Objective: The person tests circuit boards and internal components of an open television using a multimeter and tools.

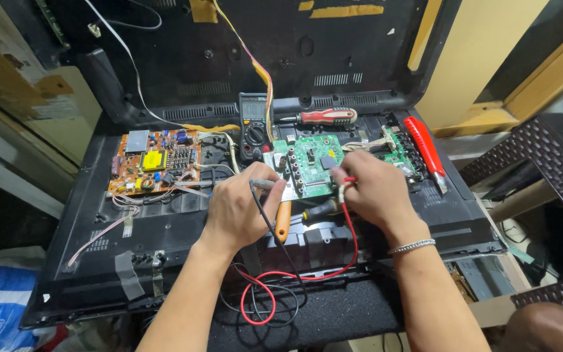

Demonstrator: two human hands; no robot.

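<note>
Multimeter [254, 126] behind boards (screwdriver [324, 117] right).

Premises: an electronics repair workshop. Evidence: a flat television [164, 261] lies opened with its back cover [262, 52] removed, exposing an orange power board [154, 171] and a green main board [311, 163]. A multimeter [254, 127], red-handled screwdriver [324, 117] and red utility knife [425, 150] are laid out.

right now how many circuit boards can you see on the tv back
3. An orange board on the left, a green board in the middle under the hands, and a smaller green board to its right, beside the red cutter. Others may be hidden.
</note>
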